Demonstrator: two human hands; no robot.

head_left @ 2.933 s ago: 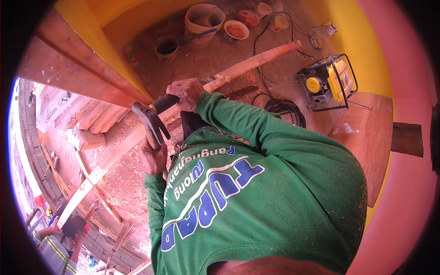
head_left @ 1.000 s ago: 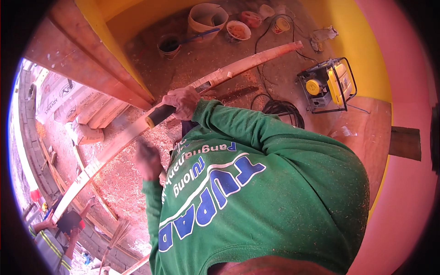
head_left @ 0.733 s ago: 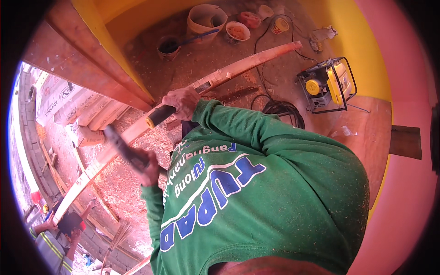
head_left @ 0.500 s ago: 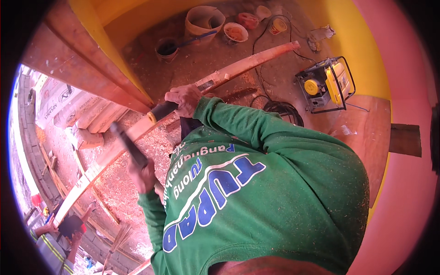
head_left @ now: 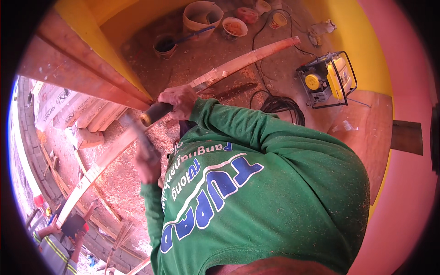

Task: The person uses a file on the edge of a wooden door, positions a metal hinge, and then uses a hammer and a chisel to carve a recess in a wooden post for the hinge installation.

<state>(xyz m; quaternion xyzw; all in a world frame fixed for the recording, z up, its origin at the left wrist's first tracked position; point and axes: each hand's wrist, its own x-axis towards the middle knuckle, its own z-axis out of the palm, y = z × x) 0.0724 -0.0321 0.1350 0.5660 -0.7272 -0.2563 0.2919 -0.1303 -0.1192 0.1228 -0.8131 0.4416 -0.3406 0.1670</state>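
Note:
A long curved wooden beam (head_left: 103, 160) runs diagonally from the lower left to the upper right. Near its middle, my right hand (head_left: 178, 101) is closed round a chisel. This chisel (head_left: 159, 111) has a thick dark handle with a tan end; its grey blade lies along the beam beyond my fist. Below and left, my left hand (head_left: 147, 165), smeared by motion, grips a dark bar-like tool (head_left: 143, 140). The tool's upper end is beside the chisel's handle end; whether they touch I cannot tell. A small wood block (head_left: 224, 74) sits on the beam.
A co-worker's hands (head_left: 54, 227) are at the beam's lower-left end. Buckets (head_left: 201, 18) stand at the back. A yellow generator (head_left: 327, 80) and coiled black cable (head_left: 284, 107) are at the right. Wood shavings (head_left: 133, 183) cover the floor; stacked bags (head_left: 78, 110) lie left.
The dark tool in my left hand has swung right and up, toward the chisel's handle end. My right hand has shifted slightly left, still holding the chisel.

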